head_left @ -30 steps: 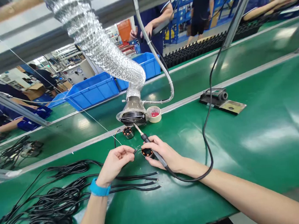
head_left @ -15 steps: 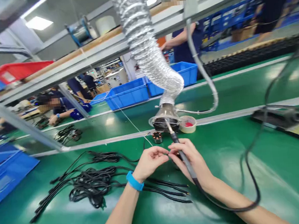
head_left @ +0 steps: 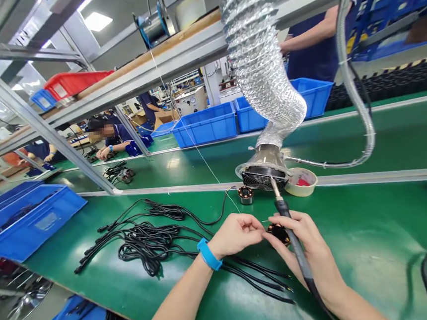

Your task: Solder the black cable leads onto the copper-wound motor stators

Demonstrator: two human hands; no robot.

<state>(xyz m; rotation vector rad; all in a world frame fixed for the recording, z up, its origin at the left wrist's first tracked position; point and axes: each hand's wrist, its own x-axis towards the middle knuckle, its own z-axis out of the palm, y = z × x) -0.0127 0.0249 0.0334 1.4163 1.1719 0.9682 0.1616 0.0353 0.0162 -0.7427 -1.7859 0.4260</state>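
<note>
My left hand, with a blue band at the wrist, is closed in a pinch. A thin solder wire runs down from above into its fingers. My right hand holds a soldering iron, its tip pointing up and away towards the fume hood. The thumb and fingertips of both hands meet, and what lies right between them is too small to make out. Just behind the right fingers sits a wound motor stator, partly hidden. A second stator stands on the green bench beyond my hands.
Black cables lie coiled at left, their bared ends under my left wrist. A fume hood hangs on a silver duct, with a tape roll beside it. Blue bins line the back. Co-workers are beyond.
The view has swung left, so the bench and hood sit further right in the picture. The stator by my right fingers shows more clearly. My hands stay together, the iron still in the right.
</note>
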